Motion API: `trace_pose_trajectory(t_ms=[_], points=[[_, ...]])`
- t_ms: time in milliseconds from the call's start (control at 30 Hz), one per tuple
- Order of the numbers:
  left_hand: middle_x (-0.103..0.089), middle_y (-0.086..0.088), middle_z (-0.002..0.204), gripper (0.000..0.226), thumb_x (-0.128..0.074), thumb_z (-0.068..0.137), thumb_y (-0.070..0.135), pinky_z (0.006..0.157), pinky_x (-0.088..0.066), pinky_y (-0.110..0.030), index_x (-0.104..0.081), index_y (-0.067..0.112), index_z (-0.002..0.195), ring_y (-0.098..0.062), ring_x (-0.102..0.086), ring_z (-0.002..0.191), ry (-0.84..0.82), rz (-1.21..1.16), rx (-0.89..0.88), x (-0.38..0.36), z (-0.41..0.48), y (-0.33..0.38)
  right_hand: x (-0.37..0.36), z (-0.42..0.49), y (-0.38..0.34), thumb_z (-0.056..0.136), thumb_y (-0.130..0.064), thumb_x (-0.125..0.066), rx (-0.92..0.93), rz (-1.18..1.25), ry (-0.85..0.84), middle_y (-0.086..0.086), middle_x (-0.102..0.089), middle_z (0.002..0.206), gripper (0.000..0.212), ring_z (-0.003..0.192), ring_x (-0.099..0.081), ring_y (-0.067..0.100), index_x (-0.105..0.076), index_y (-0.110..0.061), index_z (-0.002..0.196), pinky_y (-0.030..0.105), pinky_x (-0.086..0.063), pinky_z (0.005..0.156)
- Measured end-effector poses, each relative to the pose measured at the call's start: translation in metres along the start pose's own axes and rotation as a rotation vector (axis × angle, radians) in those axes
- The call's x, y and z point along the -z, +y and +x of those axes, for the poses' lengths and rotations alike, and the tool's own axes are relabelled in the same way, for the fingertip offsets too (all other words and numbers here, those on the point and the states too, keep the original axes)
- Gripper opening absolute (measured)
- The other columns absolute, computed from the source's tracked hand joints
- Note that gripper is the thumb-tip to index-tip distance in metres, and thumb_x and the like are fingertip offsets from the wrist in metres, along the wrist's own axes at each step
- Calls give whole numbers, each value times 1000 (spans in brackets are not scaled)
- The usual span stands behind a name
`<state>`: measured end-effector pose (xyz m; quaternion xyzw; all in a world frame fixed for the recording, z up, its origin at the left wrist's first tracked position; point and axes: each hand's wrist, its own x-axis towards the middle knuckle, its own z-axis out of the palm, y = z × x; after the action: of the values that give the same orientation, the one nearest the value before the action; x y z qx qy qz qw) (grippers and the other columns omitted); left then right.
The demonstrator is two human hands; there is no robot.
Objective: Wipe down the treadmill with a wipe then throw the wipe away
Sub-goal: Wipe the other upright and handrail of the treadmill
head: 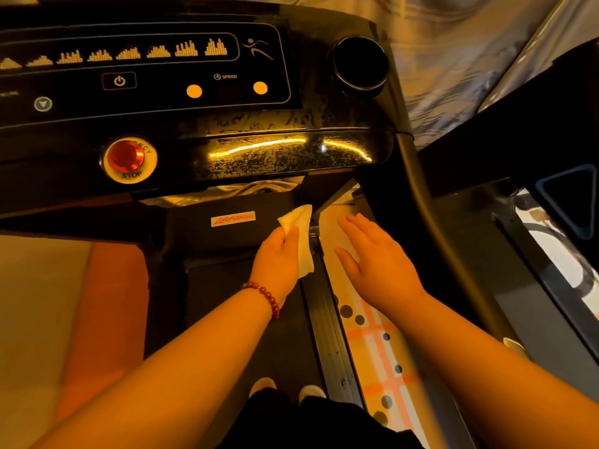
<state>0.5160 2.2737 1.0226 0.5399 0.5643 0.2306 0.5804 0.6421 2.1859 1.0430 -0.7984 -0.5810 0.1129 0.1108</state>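
Note:
A black treadmill console [252, 124] fills the upper half of the head view, its glossy lower edge streaked with wet smears. My left hand [275, 260], with a red bead bracelet at the wrist, is shut on a white wipe [299, 234] and holds it below the console, over the front of the belt [227, 286]. My right hand [376, 260] hovers flat with fingers spread, just right of the wipe, beside the dark right upright [398, 202]. It holds nothing.
A red emergency stop button [126, 157] sits on the console's lower left, a round cup holder [359, 64] at its upper right. A patterned floor mat [372, 345] lies right of the belt. My two shoes [285, 388] stand on the belt. A second dark machine [551, 196] stands at right.

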Motion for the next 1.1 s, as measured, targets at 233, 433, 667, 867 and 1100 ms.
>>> trace_pose_trajectory(t_ms=[233,433,667,867,1100], points=[[-45,5,81,19,-34,103,39,78,-44,-34,-45,25,102,-15,-50,82,-8,-50,89,-46,1,17,18,-7,38,100,-29,-49,-17,-54,80,3,-32,155,53,146,-22,21,-33,-17,149,25,-4,111],[-54,0,119,42,-30,104,38,102,-44,-44,-43,20,141,-22,-51,118,-127,-30,-75,-86,5,32,27,-7,49,98,-25,-52,-10,-143,131,11,-32,155,55,144,-27,27,-33,-11,148,32,-11,111],[-50,-8,135,44,-31,103,42,98,-45,-39,-39,28,144,-24,-49,122,-261,-117,-62,-120,14,40,40,-1,68,104,-27,-38,-95,-112,52,0,-10,162,56,149,-11,19,-15,-20,154,33,-19,116],[-40,13,145,49,-27,100,56,101,-33,-26,-36,39,145,-13,-35,138,-423,-189,-103,-137,15,41,47,-1,75,104,-28,-38,-124,-15,9,-9,0,162,59,148,-8,10,-8,-26,154,27,-28,111],[-18,4,160,51,-15,101,55,120,-16,-42,-18,43,151,-13,-15,147,-449,-238,-135,-156,30,31,47,-3,83,103,-28,-39,-124,7,1,-10,0,162,61,147,-8,9,-6,-29,154,26,-28,111]])
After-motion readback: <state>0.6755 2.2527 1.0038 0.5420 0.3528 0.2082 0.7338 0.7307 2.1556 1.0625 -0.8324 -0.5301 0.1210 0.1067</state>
